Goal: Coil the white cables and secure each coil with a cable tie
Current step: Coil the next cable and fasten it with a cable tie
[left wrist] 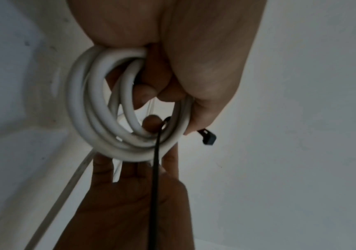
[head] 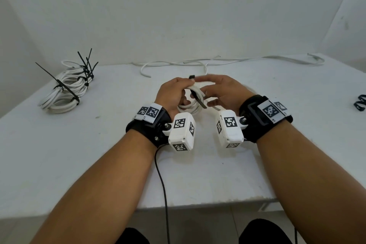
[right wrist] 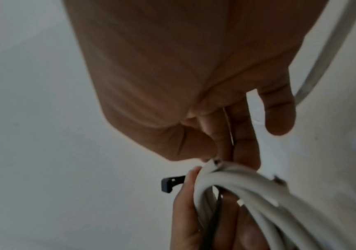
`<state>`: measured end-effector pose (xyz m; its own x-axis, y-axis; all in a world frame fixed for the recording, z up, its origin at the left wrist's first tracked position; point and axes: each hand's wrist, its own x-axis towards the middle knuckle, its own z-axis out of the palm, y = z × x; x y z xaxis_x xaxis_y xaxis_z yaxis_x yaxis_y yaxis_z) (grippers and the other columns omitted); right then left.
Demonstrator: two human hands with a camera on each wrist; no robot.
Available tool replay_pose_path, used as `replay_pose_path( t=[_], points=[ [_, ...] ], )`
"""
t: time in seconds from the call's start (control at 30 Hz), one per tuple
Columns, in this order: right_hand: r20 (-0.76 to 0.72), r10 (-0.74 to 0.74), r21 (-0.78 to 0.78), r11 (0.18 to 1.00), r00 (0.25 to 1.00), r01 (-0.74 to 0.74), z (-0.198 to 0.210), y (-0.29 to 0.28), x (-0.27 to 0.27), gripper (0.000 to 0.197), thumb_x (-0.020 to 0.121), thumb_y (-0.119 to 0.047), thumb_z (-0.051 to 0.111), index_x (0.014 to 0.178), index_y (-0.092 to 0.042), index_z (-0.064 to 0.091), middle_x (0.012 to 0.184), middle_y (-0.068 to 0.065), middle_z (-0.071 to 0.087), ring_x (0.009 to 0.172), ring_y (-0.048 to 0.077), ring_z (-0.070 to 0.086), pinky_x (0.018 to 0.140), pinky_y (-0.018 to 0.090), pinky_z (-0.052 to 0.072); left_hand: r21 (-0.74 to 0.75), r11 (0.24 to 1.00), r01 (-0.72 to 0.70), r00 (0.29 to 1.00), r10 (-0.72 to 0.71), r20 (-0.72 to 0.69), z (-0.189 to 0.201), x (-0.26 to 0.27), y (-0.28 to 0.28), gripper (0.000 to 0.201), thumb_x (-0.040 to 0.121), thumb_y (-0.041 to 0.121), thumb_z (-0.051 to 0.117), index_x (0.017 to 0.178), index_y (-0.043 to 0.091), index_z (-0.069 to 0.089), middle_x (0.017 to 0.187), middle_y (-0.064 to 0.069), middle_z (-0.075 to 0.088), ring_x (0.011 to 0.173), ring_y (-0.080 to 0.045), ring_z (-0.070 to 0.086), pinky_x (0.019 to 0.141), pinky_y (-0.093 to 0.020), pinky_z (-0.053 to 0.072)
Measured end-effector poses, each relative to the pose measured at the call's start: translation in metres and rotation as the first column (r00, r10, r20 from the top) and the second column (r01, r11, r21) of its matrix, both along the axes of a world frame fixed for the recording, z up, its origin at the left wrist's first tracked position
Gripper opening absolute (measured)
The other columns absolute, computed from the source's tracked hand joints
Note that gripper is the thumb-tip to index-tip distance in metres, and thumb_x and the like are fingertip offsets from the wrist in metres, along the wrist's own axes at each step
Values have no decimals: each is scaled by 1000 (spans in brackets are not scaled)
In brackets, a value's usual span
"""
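At the far left of the counter (head: 99,144) we see the tied coils (head: 65,89), a heap of white loops with black ties sticking up from them. Moving toward the middle, our left hand (head: 170,93) has its grip closed round the coil (head: 193,95), fingers curled through the loops, lifted just above the counter. In the left wrist view the coil (left wrist: 100,108) hangs from that hand as several stacked rings, and the tie (left wrist: 155,169) runs through them as a thin black strip, its square head (left wrist: 208,137) poking out past the fingertips. Our right hand (head: 223,91) meets the coil from the other side; its fingers are nearly straight and touch the loops, so its grip is not closed on anything we can make out. Behind both hands a loose cable (head: 217,62) trails along the back edge. At the far right edge lies a small black thing (head: 360,103), too cut off to tell.
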<state>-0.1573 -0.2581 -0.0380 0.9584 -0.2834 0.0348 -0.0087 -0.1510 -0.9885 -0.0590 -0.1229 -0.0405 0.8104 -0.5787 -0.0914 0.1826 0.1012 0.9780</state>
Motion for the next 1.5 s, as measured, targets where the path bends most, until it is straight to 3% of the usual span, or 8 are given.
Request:
replay_pose_path(
  t=[0.1,0.2,0.33,0.5,0.63,0.93,1.1,1.5],
  points=[
    [54,165,-49,985,985,-163,0,2,-3,64,86,14,51,134,-27,55,110,12,69,93,21,57,76,32,41,-11,995,-94,995,94,-46,0,4,7,29,87,17,64,65,14,46,45,4,30,37,-14,30,40,-18,31],
    [86,252,-190,954,964,-233,-1,11,-3,55,82,15,63,127,-16,64,116,15,69,96,20,63,82,29,46,-36,986,-162,981,157,-115,-2,4,10,27,84,15,65,63,12,48,45,3,31,34,-15,32,40,-18,34],
    [16,227,-432,880,974,-198,0,15,-4,44,77,5,74,112,-21,73,111,-7,71,107,8,65,99,22,47,-27,981,-190,973,185,-140,-3,3,10,24,83,15,65,66,12,49,48,2,31,37,-16,33,40,-18,35],
    [109,83,-521,854,991,-14,-4,16,2,12,81,-21,79,93,-24,79,108,-7,68,103,6,62,96,18,42,-26,984,-176,977,171,-129,-4,3,9,29,82,14,66,61,14,46,47,2,31,35,-16,33,42,-19,35],
    [308,-69,-357,916,949,182,0,12,3,13,93,-25,65,90,-33,76,112,-11,66,103,4,61,86,23,45,25,987,-156,988,156,-2,-8,2,8,25,81,15,66,62,12,50,47,1,33,33,-16,33,45,-23,32],
    [250,-256,245,950,934,195,10,9,2,10,89,-8,69,96,-11,63,74,10,70,58,16,53,52,21,41,16,999,-33,997,32,63,-8,-9,-2,43,85,22,72,52,18,45,44,4,30,38,-15,25,42,-23,32],
    [128,-182,208,966,975,153,6,13,2,14,91,-8,66,104,-4,71,73,10,66,54,10,50,49,17,43,94,995,-34,990,21,137,-8,-8,1,19,85,23,69,77,9,58,48,1,34,39,-14,29,44,-24,36],
    [4,-87,191,978,996,85,8,11,-3,28,91,-10,67,118,-6,63,73,6,68,54,9,50,48,17,43,154,988,-18,951,-30,306,-10,-12,2,18,77,11,62,61,16,55,57,-3,52,43,-11,36,48,-26,40]
  ],
)
